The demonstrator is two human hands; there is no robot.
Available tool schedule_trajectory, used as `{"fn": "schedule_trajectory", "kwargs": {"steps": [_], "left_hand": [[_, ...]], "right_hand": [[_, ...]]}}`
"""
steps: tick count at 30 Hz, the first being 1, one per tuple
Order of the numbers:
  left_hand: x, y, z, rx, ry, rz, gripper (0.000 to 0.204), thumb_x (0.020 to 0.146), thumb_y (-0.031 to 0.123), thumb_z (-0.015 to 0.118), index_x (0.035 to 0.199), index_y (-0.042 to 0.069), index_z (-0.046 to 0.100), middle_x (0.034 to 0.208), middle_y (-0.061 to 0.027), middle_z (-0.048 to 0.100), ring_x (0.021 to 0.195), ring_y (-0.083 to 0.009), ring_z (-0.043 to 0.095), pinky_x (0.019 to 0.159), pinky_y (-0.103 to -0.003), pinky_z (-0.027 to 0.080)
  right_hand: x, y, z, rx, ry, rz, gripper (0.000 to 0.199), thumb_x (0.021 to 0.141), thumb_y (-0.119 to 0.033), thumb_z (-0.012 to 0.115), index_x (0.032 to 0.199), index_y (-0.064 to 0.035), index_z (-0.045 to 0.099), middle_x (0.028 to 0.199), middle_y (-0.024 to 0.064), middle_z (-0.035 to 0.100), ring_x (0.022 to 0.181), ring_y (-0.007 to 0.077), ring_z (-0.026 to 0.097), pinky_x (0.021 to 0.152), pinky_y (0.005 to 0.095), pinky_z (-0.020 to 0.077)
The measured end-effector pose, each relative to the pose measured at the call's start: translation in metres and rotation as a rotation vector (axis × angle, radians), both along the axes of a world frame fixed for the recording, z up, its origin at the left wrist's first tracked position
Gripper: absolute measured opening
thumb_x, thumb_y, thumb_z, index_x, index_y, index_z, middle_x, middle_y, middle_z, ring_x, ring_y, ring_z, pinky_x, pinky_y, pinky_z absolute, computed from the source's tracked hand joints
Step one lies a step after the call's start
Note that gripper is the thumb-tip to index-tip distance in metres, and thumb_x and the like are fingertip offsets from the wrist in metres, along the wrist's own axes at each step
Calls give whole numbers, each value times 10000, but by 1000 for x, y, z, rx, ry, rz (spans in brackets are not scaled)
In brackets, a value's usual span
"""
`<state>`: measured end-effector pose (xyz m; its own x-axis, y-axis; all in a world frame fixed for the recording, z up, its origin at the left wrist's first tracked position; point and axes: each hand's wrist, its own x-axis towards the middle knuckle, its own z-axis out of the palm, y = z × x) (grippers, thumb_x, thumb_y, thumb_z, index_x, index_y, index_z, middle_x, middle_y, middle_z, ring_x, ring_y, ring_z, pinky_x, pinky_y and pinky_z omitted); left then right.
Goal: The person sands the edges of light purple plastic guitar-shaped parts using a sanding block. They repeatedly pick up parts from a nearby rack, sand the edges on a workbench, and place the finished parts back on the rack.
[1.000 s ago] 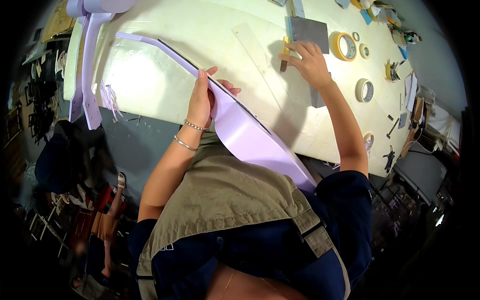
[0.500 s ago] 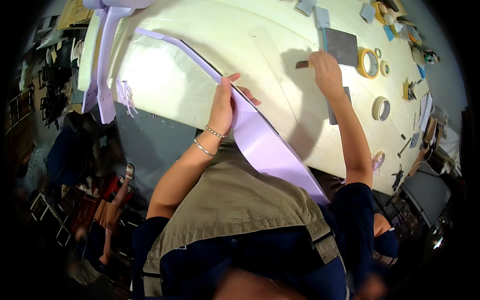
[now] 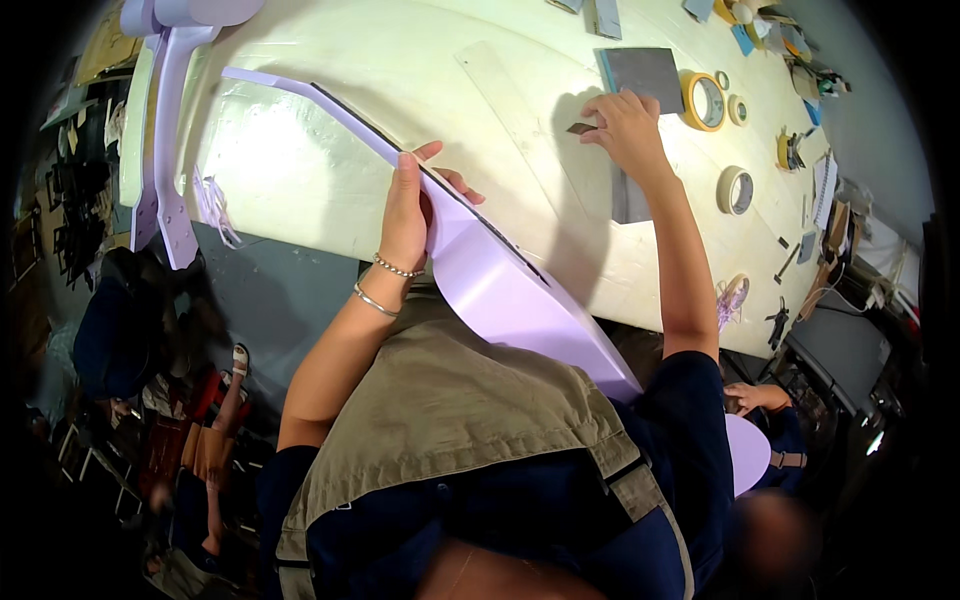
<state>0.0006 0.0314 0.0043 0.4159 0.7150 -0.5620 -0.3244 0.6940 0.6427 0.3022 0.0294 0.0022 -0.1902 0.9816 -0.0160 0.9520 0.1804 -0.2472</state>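
A light-purple guitar (image 3: 510,300) leans across my lap against the apron, seen edge-on, its neck slanting up to the far left. A dark strip runs along its upper edge. My left hand (image 3: 408,205) is closed around the neck where it meets the body, thumb on the near side and fingers past the far side. Over the table my right hand (image 3: 630,130) pinches a small dark-brown flat piece (image 3: 580,128), its exact kind unclear. That hand is beside a dark grey rectangular pad (image 3: 645,78); another grey slab (image 3: 630,197) lies partly under the wrist.
Tape rolls (image 3: 703,101) (image 3: 735,190) lie on the pale table (image 3: 300,150), right of my hand. More purple guitar necks (image 3: 165,130) stand at the left edge, near purple shreds (image 3: 215,208). At right, a co-worker's hand (image 3: 755,397) is near a purple rounded piece (image 3: 747,455).
The whole view has shifted, so the table's things sit farther left. The brown piece has tilted in my right fingers. A co-worker's hand and a purple rounded piece now show at right.
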Motion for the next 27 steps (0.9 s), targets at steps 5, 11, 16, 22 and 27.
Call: {"fn": "schedule_trajectory", "kwargs": {"steps": [5, 11, 16, 22, 27], "left_hand": [[-1, 2, 2, -18, -6, -28, 677, 915, 590, 283, 1269, 16, 343, 794, -87, 576, 810, -259, 618, 759, -380, 500], [-4, 0, 5, -69, -49, -13, 653, 927, 567, 276, 1280, 21, 331, 880, -120, 596, 878, -288, 630, 781, -396, 510], [-7, 12, 7, -112, -95, 53, 580, 934, 505, 362, 1268, 32, 332, 1138, -219, 536, 1082, -352, 545, 903, -416, 449], [-1, 22, 15, -160, -153, 153, 495, 886, 395, 557, 1154, 13, 392, 991, -179, 565, 966, -295, 592, 807, -388, 497], [-1, 19, 1, -157, -149, 166, 355, 863, 331, 594, 984, 21, 472, 830, -86, 555, 788, -231, 590, 721, -358, 502]], "right_hand": [[-28, -4, 12, -103, 436, -313, 196, 762, -145, 681, 890, -89, 544, 763, 69, 568, 743, 240, 559, 693, 342, 430], [-100, -50, -5, 46, 124, -448, 407, 741, -246, 721, 1052, -56, 540, 885, 128, 637, 766, 288, 629, 635, 343, 502], [-94, -35, 18, -172, 436, -627, 487, 652, -290, 783, 1030, -35, 614, 865, 83, 680, 721, 203, 643, 637, 293, 498], [-112, -16, 49, -700, 964, -433, 401, 728, -179, 739, 1064, -1, 612, 907, 110, 667, 732, 112, 600, 684, 233, 464], [-115, -18, 51, -794, 899, -250, 379, 779, -223, 703, 1076, -10, 602, 872, 86, 664, 812, 113, 590, 718, 253, 459]]}}
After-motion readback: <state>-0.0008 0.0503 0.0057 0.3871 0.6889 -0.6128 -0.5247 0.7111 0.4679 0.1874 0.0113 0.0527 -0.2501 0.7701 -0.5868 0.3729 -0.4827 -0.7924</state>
